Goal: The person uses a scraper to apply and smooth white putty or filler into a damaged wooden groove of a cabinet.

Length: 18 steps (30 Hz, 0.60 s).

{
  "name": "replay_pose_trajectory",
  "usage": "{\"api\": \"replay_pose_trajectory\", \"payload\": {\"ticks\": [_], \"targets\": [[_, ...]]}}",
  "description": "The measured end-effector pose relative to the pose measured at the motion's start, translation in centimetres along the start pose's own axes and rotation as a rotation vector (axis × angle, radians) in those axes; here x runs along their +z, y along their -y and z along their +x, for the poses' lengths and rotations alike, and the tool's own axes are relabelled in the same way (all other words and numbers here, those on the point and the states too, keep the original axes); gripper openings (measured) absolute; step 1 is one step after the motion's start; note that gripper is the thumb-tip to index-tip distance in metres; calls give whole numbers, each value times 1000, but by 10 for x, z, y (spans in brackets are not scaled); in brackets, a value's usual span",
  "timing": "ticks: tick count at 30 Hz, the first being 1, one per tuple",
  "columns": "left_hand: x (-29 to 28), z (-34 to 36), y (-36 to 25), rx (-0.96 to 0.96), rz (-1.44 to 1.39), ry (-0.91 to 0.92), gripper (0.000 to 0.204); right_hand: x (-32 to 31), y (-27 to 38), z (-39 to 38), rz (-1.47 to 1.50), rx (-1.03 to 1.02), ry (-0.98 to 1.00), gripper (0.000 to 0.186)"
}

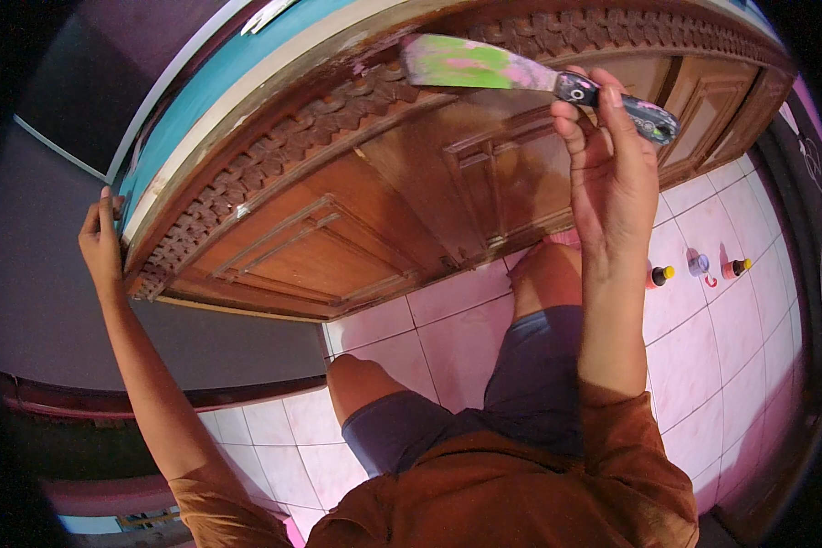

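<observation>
A putty knife (484,68) with a broad blade smeared green and pink is raised in my right hand (616,169). My thumb and fingers close around its dark, paint-flecked handle, and the blade extends left over the top of the carved wooden cabinet (320,251). At the cabinet's left end, my left hand (103,242) rests against the corner, its fingers apart and extended upward. Teal and cream strips (187,114) run along the top edge near it. Whether the blade touches the wood cannot be made out.
Small bottles with yellow caps, one of them a dark bottle (736,268), stand on the pale tiled floor (703,365) to the right. A small clear container (699,265) sits between them. A dark grey surface (55,237) lies at the left. My bent knees are close to the cabinet.
</observation>
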State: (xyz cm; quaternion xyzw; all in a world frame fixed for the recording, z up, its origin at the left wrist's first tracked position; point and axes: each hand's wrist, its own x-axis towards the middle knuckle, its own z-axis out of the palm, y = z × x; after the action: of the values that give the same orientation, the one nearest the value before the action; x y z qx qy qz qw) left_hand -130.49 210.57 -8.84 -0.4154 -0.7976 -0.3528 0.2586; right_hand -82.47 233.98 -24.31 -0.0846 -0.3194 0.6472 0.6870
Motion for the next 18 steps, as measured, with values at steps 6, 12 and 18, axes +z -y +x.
{"api": "replay_pose_trajectory", "payload": {"ticks": [6, 12, 18], "targets": [[-4, 2, 7, -11, -22, 51, 48, 17, -10, -8, 19, 55, 35, 30], [2, 1, -11, -24, -12, 19, 46, 17, -12, -4, -34, 62, 53, 30], [1, -7, -18, -14, 20, -17, 46, 22, -29, -35, -30, 206, 87, 29]]}}
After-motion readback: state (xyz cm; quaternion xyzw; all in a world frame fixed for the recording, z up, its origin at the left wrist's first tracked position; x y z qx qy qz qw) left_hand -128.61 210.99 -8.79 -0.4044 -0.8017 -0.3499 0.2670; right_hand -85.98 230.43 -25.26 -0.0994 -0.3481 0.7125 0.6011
